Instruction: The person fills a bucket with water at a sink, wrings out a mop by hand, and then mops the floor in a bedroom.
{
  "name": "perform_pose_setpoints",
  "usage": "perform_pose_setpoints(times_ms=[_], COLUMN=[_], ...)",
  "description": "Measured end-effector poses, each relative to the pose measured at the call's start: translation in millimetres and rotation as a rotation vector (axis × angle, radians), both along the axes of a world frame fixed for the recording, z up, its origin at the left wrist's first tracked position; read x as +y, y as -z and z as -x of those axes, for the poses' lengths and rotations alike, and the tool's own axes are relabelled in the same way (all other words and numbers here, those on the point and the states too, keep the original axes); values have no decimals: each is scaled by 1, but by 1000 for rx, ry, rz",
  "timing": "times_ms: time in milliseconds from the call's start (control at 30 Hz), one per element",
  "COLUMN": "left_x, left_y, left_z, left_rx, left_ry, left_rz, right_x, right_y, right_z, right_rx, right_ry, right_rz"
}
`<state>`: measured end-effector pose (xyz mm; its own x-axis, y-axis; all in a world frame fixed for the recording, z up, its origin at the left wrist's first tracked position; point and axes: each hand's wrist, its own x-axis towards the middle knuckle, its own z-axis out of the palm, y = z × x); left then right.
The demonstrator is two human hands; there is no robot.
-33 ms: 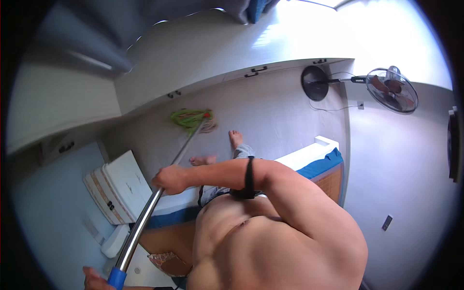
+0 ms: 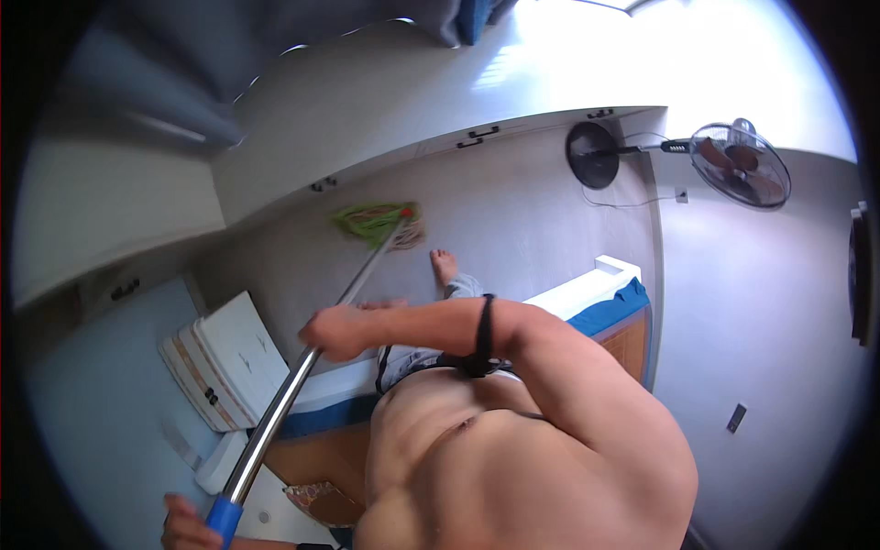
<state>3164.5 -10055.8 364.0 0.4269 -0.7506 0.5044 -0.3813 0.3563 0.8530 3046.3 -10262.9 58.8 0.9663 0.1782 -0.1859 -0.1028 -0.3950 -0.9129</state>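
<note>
A long steel mop pole (image 2: 275, 412) slants across the view. My right hand (image 2: 335, 332) grips it midway, my arm reaching over my bare torso. At the lower left, my left hand (image 2: 191, 527) is wrapped around the blue grip (image 2: 223, 518) at the pole's upper end. The mop head (image 2: 371, 223), green and pale strands with a red centre, lies on the grey floor (image 2: 495, 211), a little beyond my bare feet, and is slightly blurred.
Long white cabinets (image 2: 348, 119) line the far side. A standing fan (image 2: 738, 165) with a cord is at the right. Behind me are a bed edge (image 2: 568, 293) with blue fabric and a woven mat. A white bedside cabinet (image 2: 234, 357) stands at the left.
The mop head has slid slightly rightward along the floor. My right hand and the pole have shifted a little to the right too.
</note>
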Motion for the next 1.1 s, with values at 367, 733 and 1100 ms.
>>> perform_pose_setpoints(times_ms=[367, 733, 1100], left_x=[-296, -186, -223], left_y=[208, 34, 83], left_z=[180, 92, 132], left_rx=[182, 187, 356], left_ry=[672, 182, 484], left_rz=[-447, -470, -474], right_x=[-328, -176, -194], right_y=[165, 27, 13], right_z=[307, 180, 281], right_rx=[90, 157, 255], right_ry=[803, 641, 787], right_rz=[555, 183, 151])
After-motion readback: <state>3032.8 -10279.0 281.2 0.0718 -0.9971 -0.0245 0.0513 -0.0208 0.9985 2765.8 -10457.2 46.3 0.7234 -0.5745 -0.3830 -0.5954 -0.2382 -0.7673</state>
